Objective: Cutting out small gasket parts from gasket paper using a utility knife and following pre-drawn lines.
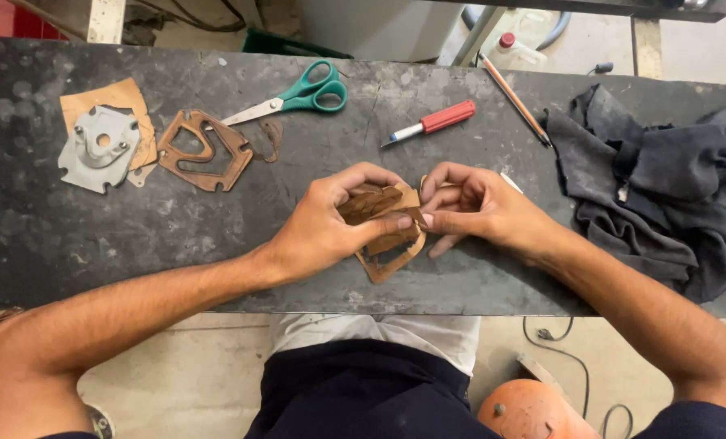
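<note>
Dark surface (pixel 460 276): gasket (pixel 387 236) dead centre, left hand (pixel 326 228) and right hand (pixel 476 207) both pinched on it. Scissors (pixel 298 96) at 11 o'clock. Thin webs could tear if pulled hard.

1. The one package in view is a whitish plastic bottle with a red cap (pixel 511 49). It lies on the floor beyond the far edge of the worktop (pixel 54 244), well apart from the fingers (pixel 452 175) and up and to their right.
2. No labels, signs or screens show.
</note>
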